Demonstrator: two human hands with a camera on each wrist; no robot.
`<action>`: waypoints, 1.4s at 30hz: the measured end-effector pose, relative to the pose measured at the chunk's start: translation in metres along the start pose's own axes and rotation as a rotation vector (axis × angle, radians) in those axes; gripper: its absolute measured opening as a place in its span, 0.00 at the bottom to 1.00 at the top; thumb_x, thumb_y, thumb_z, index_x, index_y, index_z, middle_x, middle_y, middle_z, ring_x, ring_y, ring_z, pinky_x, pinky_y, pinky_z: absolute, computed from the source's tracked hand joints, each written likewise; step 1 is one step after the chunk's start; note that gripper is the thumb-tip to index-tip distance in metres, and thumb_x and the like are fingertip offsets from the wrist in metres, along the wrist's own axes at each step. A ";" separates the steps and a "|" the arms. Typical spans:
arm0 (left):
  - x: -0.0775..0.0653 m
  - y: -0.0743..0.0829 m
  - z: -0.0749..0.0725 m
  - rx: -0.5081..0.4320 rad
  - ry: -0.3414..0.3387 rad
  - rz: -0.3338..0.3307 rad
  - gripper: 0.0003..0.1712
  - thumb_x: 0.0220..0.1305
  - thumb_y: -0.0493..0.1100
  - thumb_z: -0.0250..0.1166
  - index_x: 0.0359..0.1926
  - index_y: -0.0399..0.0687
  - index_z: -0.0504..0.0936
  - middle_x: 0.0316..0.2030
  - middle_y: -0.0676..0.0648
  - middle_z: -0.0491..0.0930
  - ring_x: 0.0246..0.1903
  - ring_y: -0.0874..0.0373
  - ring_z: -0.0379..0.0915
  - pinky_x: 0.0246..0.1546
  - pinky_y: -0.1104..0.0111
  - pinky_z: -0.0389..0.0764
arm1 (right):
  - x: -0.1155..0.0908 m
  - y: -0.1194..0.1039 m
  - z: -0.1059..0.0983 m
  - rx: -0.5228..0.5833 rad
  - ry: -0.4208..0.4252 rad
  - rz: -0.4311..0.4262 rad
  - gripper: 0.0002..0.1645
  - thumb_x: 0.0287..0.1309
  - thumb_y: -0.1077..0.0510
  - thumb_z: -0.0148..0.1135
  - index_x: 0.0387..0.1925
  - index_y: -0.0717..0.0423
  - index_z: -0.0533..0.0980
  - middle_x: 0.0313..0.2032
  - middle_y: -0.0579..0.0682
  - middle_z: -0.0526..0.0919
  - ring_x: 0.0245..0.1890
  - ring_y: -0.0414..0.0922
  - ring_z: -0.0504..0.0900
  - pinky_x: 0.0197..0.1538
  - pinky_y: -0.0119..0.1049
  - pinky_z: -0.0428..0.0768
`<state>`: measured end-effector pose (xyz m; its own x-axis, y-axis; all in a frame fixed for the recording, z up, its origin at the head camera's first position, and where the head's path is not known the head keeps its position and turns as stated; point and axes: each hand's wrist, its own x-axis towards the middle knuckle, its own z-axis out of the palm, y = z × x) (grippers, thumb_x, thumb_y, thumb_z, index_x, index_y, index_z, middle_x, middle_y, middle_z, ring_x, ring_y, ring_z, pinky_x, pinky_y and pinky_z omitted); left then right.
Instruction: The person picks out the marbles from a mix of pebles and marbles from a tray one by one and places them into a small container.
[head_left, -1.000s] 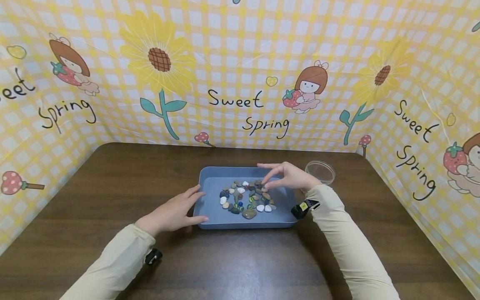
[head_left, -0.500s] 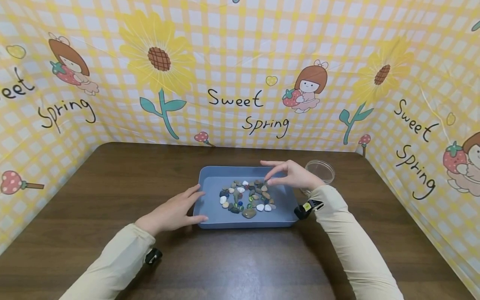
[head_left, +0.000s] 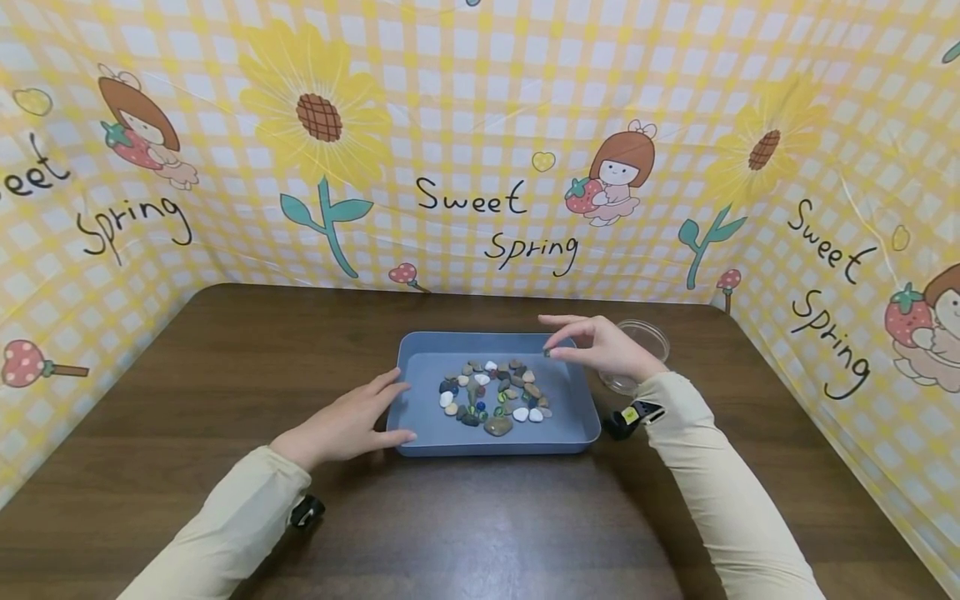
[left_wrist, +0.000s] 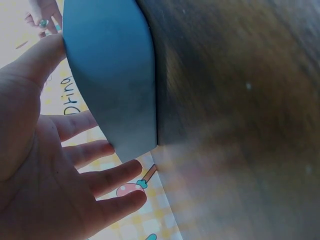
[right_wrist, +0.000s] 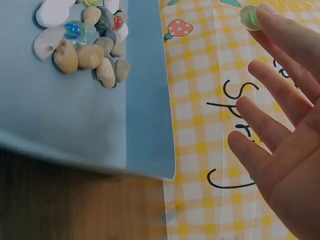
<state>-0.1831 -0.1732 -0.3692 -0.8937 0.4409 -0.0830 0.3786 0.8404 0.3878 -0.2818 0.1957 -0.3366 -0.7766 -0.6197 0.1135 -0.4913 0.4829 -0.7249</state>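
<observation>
My right hand point(head_left: 603, 348) pinches a clear glass marble with a green swirl point(right_wrist: 249, 18) between thumb and index finger, above the back right part of the blue tray point(head_left: 573, 408). Its other fingers are spread, as the right wrist view shows. My left hand point(head_left: 341, 423) rests against the tray's left side, its fingers straight and the thumb near the front corner. On the tray floor lie several pebbles point(head_left: 498, 427) in white, tan, brown and dark grey, grouped in a rough ring. Other glass marbles point(right_wrist: 73, 31), some blue, sit among them.
Behind my right hand, partly hidden, stands a clear round container point(head_left: 651, 335) on the brown wooden table point(head_left: 480, 525). A yellow checked cloth point(head_left: 480, 125) with flower prints rises at the back and on both sides.
My right hand has risen from the pebbles and drawn to the right, bringing the marble up with it. The left hand and the tray stay where they were.
</observation>
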 end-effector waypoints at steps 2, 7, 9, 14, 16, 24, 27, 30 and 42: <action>0.000 0.000 0.000 0.002 0.002 0.003 0.44 0.58 0.64 0.60 0.67 0.41 0.62 0.70 0.35 0.54 0.65 0.36 0.58 0.62 0.43 0.64 | -0.002 0.001 -0.002 0.003 0.009 0.009 0.13 0.57 0.53 0.63 0.40 0.56 0.82 0.66 0.53 0.67 0.69 0.52 0.61 0.66 0.56 0.62; 0.001 -0.001 0.001 0.001 0.000 0.002 0.44 0.58 0.64 0.60 0.67 0.41 0.62 0.70 0.35 0.54 0.65 0.36 0.58 0.61 0.43 0.64 | -0.009 0.002 -0.006 0.012 0.042 0.041 0.13 0.57 0.51 0.62 0.40 0.53 0.82 0.66 0.50 0.67 0.70 0.51 0.59 0.67 0.56 0.61; 0.001 -0.002 0.001 -0.001 -0.002 0.001 0.44 0.58 0.64 0.60 0.67 0.41 0.62 0.70 0.35 0.53 0.65 0.36 0.58 0.61 0.43 0.64 | -0.011 0.004 -0.008 0.016 0.059 0.048 0.12 0.57 0.50 0.63 0.40 0.51 0.83 0.66 0.50 0.68 0.70 0.50 0.60 0.66 0.55 0.63; 0.001 -0.002 0.001 -0.003 0.001 0.007 0.44 0.58 0.64 0.60 0.67 0.41 0.62 0.70 0.35 0.53 0.66 0.36 0.58 0.62 0.43 0.64 | -0.016 0.007 -0.011 0.007 0.096 0.041 0.12 0.56 0.51 0.64 0.40 0.50 0.82 0.65 0.51 0.69 0.69 0.51 0.61 0.65 0.54 0.65; 0.001 -0.002 0.001 -0.001 0.005 0.009 0.44 0.58 0.64 0.60 0.67 0.41 0.62 0.70 0.35 0.54 0.65 0.36 0.58 0.62 0.44 0.65 | -0.018 0.008 -0.012 -0.004 0.116 0.035 0.12 0.56 0.52 0.64 0.41 0.53 0.82 0.65 0.53 0.69 0.69 0.52 0.62 0.64 0.55 0.66; 0.001 -0.002 0.001 -0.003 0.001 0.008 0.44 0.58 0.64 0.60 0.67 0.40 0.62 0.70 0.35 0.53 0.66 0.36 0.58 0.62 0.43 0.64 | -0.026 0.014 -0.017 -0.031 0.211 0.049 0.14 0.57 0.53 0.63 0.41 0.57 0.82 0.63 0.53 0.71 0.62 0.50 0.71 0.49 0.26 0.73; 0.001 -0.001 0.000 -0.003 0.000 0.005 0.44 0.58 0.64 0.60 0.67 0.40 0.62 0.70 0.35 0.53 0.66 0.36 0.58 0.61 0.43 0.64 | -0.029 0.016 -0.018 -0.050 0.245 0.057 0.14 0.57 0.52 0.63 0.41 0.56 0.82 0.63 0.50 0.72 0.62 0.48 0.71 0.48 0.26 0.72; 0.000 0.000 0.000 -0.003 -0.003 0.001 0.44 0.58 0.64 0.60 0.67 0.40 0.62 0.70 0.35 0.53 0.66 0.36 0.58 0.61 0.43 0.64 | -0.032 0.019 -0.020 -0.047 0.274 0.063 0.15 0.57 0.52 0.63 0.42 0.57 0.82 0.63 0.50 0.71 0.64 0.49 0.69 0.52 0.26 0.71; 0.001 0.000 0.000 -0.008 -0.006 -0.011 0.45 0.58 0.64 0.60 0.67 0.41 0.62 0.70 0.35 0.53 0.66 0.36 0.57 0.62 0.43 0.64 | -0.043 0.026 -0.024 0.026 0.337 0.071 0.16 0.59 0.54 0.61 0.43 0.63 0.80 0.64 0.57 0.69 0.63 0.52 0.69 0.39 0.23 0.80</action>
<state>-0.1839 -0.1729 -0.3689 -0.8964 0.4334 -0.0934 0.3665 0.8430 0.3937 -0.2707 0.2498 -0.3439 -0.8973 -0.3434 0.2775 -0.4246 0.4991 -0.7554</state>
